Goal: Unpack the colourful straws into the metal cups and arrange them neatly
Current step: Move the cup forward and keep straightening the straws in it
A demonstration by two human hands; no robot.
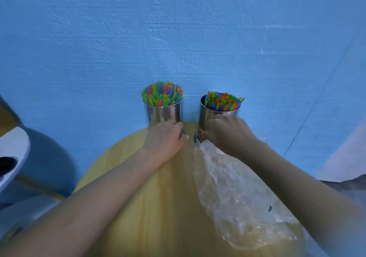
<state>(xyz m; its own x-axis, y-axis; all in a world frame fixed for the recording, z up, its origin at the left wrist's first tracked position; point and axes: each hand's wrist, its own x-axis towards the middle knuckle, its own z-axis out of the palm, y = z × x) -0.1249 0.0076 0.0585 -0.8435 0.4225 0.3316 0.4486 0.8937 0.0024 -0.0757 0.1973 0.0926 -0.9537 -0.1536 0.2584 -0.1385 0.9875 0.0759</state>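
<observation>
- Found left cup [163,113] and right cup [210,114] upright at the far edge of the surface [158,207], close against the wall [178,38], near each other yet apart; saw both packed with straws [162,94], tips fanned above the rims.
- Recorded left hand [165,137] curled round the base of left cup, thumb across the front; recorded right hand [227,132] likewise wrapped low on right cup, fingers bent against the metal; could not make out exact fingertip contact through the blur.
- Noted clear bag [233,193] lying slack on the surface, seemingly emptied, one end touching the foot of right cup, beneath the right forearm.
- Judged tipping the chief hazard: low grips, top-heavy loads; expected spilled straws from any sharp push or knock against the wall.
- Judged the bag a second hazard; feared dragging under right cup or catching on the forearm, unsettling the cup.
- Flagged splayed straws at right cup's rim as liable to drop out under jolting.
</observation>
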